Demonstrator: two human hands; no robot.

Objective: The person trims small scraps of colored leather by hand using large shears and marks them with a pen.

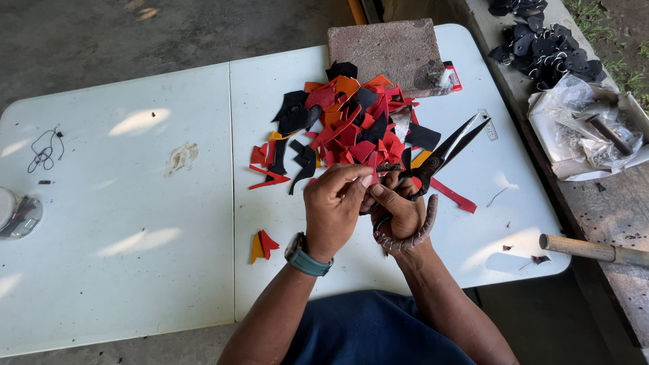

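Scissors (439,157) with black blades and a wrapped handle loop sit in the right hand (403,215), whose fingers are closed through and around the handles; the blades stand apart, pointing up toward the far right corner of the white folding table (135,203). Beside it, the left hand (334,206), with a teal watch (307,257) on the wrist, is closed with thumb and fingertips pinching a small piece that is too hidden between the two hands to tell clearly. Both hands meet above the near half of the table's right panel, just at the near edge of a pile of leather scraps (345,122) in red, orange and black, which spreads over the middle of that panel toward the far edge. A brick-like grey block (389,51) rests at the far edge, touching the pile. A long red strip (454,196) lies on the table just right of the hands. Two small scraps, red and orange (262,245), lie apart from the pile, left of the left wrist near the seam between the panels. On the left panel a thin black cord (44,152) lies near the far left corner. Off the table's right side, a bench holds black pieces with metal rings (547,51) and a crumpled plastic bag (585,128).
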